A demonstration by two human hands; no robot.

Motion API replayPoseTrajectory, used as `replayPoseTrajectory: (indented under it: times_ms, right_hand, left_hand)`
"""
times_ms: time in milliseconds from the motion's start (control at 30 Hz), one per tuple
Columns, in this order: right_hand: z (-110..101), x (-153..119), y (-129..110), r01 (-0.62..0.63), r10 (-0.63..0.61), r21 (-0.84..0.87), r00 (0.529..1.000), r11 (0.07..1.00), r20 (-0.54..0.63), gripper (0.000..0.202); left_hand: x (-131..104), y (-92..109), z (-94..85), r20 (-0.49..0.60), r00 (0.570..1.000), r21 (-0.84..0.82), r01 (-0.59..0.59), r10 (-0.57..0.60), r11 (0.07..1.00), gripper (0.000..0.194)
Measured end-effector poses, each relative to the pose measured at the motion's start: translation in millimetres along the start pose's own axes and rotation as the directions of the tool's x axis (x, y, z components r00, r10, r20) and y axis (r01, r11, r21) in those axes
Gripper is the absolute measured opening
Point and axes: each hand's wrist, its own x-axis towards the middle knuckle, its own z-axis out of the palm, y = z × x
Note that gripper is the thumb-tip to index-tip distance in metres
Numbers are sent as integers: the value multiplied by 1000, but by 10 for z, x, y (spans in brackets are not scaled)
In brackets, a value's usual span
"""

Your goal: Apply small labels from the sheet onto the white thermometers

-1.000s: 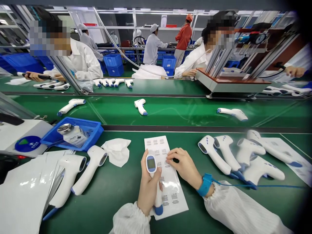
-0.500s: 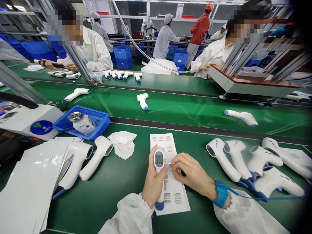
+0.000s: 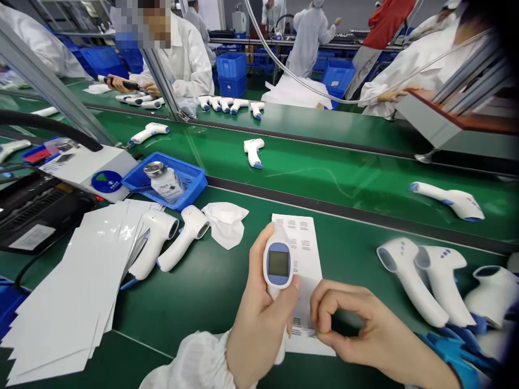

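My left hand (image 3: 257, 324) is wrapped round a white and blue infrared thermometer (image 3: 279, 265), its grey screen facing me. Behind it, a white sheet of printed labels (image 3: 311, 254) lies on the green bench, partly covered by the hand and the thermometer. Over the sheet's lower right edge my right hand (image 3: 360, 324) is closed in a pinch, thumb against index finger. Whatever is between those fingertips is too small to make out. A blue strap (image 3: 454, 351) circles my right wrist.
To the right lie several thermometers (image 3: 413, 281); two more (image 3: 184, 237) sit left beside a crumpled white cloth (image 3: 226, 221) and stacked white sheets (image 3: 68, 292). A blue tray (image 3: 198, 181) holds a metal-capped bottle (image 3: 164, 181). Beyond, a green conveyor (image 3: 211, 151) carries thermometers; co-workers (image 3: 190, 54) sit across.
My view has shifted, so the bench items sit differently in it. The thermometer in my left hand appears nearer and larger. My right hand has moved down the sheet, still pinched.
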Motion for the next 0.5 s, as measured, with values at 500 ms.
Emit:
replayPoseTrajectory:
  times_ms: [500]
  right_hand:
    - [-27, -318, 497, 92, -93, 17, 994, 996, 52, 11]
  left_hand:
    - [-314, 333, -746, -560, 797, 33, -252, 227, 967, 80]
